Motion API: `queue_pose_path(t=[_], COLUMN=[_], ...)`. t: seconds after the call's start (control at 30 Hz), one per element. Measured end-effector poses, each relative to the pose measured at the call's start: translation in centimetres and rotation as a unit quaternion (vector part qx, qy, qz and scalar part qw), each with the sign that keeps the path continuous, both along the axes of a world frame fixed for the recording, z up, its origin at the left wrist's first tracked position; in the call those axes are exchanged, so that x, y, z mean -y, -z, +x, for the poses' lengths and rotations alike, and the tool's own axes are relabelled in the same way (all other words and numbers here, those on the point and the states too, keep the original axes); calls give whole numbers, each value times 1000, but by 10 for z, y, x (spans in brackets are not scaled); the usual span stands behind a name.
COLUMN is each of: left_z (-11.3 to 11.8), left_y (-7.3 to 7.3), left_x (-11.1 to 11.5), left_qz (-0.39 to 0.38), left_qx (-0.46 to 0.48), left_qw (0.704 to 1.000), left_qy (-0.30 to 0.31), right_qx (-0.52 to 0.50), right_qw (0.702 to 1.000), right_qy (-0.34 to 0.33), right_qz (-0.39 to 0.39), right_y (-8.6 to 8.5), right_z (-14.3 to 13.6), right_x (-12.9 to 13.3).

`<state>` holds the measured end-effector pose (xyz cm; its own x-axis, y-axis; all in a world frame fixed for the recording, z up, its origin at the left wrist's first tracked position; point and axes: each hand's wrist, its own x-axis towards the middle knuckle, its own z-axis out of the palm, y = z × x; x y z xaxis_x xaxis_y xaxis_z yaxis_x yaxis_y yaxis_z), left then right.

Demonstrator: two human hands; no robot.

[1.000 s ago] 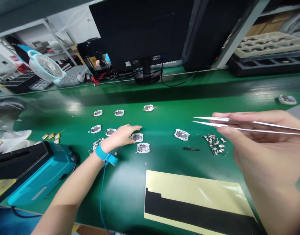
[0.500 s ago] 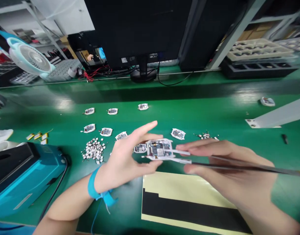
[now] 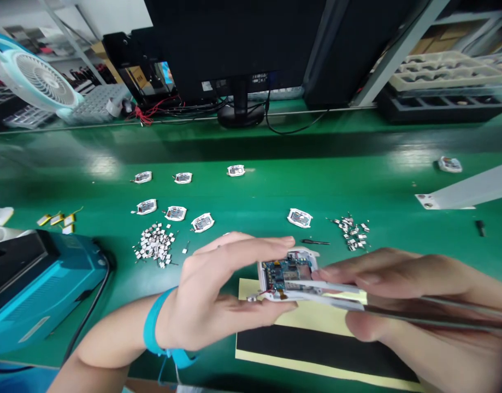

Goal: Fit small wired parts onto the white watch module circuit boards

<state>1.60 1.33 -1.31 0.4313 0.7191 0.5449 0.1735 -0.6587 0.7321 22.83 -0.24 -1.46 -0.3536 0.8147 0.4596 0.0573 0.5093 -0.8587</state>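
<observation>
A white watch-like case [image 3: 289, 273] with a circuit board inside is gripped at its edges between the fingers and thumb of my left hand [image 3: 222, 284]. A small metallic part on red wires [image 3: 254, 297] hangs at its left end. My right hand [image 3: 414, 305] is closed around tweezers [image 3: 341, 295] with white tips, which reach over the board and the case's right side. Whether the tips pinch anything is unclear. Below both hands lies a yellow sheet [image 3: 251, 355] with a black strip. My left wrist wears a blue band.
Similar cases [image 3: 299, 218] stand spread over the green table [image 3: 267, 191]. Small parts are piled at left [image 3: 155, 244] and right [image 3: 352, 232]. A teal and black machine [image 3: 49, 295] occupies the left, with a monitor [image 3: 234, 43] behind and a slanted metal post [image 3: 472, 188] at right.
The held case has moved right and nearer to me, with both hands and the tweezers following. A dark slim tool and the right pile now show more fully behind my hands.
</observation>
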Motion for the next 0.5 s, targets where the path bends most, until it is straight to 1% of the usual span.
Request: queue_pose_path(t=[0.07,0.13,0.2,0.27,0.37,0.5], left_z=[-1,-2,-3,-2,-1,-1], left_y=[-3,-6,-7,-6,-5,-3], left_x=[-2,-2,-1,0,1,-3], left_qz=[48,87,105,104,114,146], left_qx=[-17,-56,-90,-109,-96,-76], left_qw=[999,994,990,988,989,986], left_qy=[12,19,21,20,23,29], right_qx=[0,12,24,37,60,51], right_qw=[1000,1000,999,998,997,998], right_qy=[-16,-2,14,14,12,24], right_qz=[-5,11,31,39,40,7], right_y=[-1,-1,-1,0,3,5], right_z=[1,2,3,5,9,9], right_x=[-3,-4,-2,2,8,10])
